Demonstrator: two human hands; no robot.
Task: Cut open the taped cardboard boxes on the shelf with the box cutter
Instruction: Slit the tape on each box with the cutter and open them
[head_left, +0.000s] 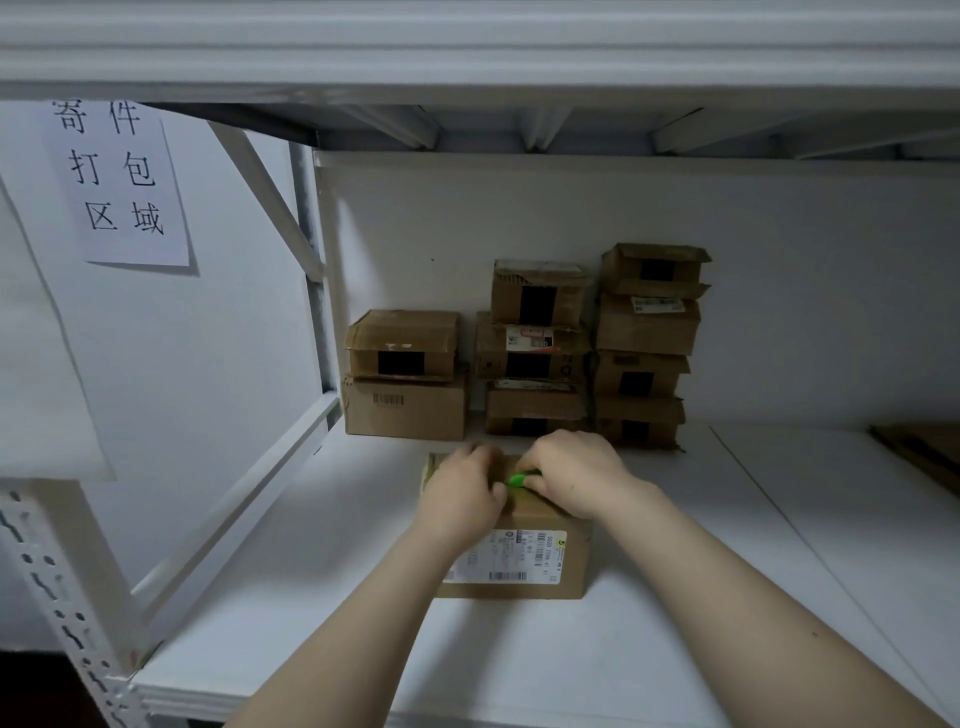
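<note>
A brown cardboard box (540, 558) with a white shipping label lies on the white shelf (311, 545) in front of me. My right hand (574, 475) grips a green box cutter (521, 478) at the box's far top edge. Only a short green piece of the cutter shows between my hands. My left hand (462, 491) lies on the box's top left, fingers curled over the far edge beside the cutter. The box's top seam is hidden under both hands.
Three stacks of taped cardboard boxes (535, 348) stand against the shelf's back wall. A paper sign (117, 182) hangs at the left by the white rack upright (62, 587). Flat cardboard (924, 452) lies at the far right. An upper shelf (467, 47) hangs overhead.
</note>
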